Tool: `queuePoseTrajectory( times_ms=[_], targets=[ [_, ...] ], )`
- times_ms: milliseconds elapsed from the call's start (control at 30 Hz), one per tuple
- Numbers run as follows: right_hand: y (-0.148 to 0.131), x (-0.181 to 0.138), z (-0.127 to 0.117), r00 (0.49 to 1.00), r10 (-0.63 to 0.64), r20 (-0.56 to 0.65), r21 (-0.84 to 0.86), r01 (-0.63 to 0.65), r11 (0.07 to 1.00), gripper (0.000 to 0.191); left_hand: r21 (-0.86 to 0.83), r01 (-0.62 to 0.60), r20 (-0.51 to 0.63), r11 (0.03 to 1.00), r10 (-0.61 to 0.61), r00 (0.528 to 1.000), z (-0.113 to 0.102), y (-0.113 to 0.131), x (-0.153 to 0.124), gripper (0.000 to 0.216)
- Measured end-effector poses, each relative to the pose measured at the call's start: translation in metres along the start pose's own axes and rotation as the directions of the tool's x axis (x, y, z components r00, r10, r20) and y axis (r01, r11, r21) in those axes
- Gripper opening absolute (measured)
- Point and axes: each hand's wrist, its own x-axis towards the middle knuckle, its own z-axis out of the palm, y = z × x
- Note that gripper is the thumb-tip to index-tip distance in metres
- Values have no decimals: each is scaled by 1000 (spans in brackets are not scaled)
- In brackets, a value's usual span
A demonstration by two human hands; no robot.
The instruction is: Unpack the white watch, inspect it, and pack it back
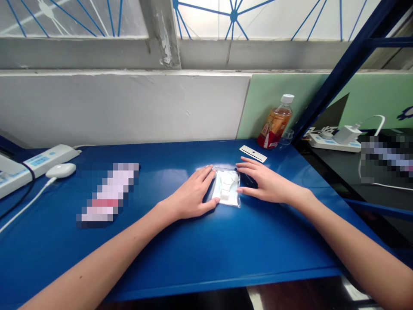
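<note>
A small clear plastic bag [228,188] with a white part inside lies flat on the blue table [193,258]. My left hand [192,195] lies flat on the table at the bag's left edge, fingers stretched out, thumb touching the bag's near corner. My right hand [263,181] lies flat at the bag's right edge, fingers extended and touching it. Neither hand grips anything.
A white flat strip [253,153] lies behind my right hand. A bottle of orange drink [275,122] stands at the back right beside a blue post. A white mouse [60,170] and a power strip [35,165] sit at the left. Another power strip with a charger [335,140] is right.
</note>
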Motion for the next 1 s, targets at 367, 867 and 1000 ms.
queuePoseTrajectory(
  times_ms=[367, 867, 1000],
  targets=[
    [0, 1, -3, 986, -87, -145, 176, 113, 978, 16, 46, 50, -205, 998, -40, 978, 7, -13, 3, 41],
    [11, 0, -2, 1000, -12, 8, 132, 11, 991, 80, 0, 80, -82, 997, -80, 993, -4, -23, 1, 85],
    [11, 0, -3, 999, -16, 35, 120, 12, 993, 84, -14, 87, -83, 996, -87, 993, -5, -22, 1, 84]
  ],
)
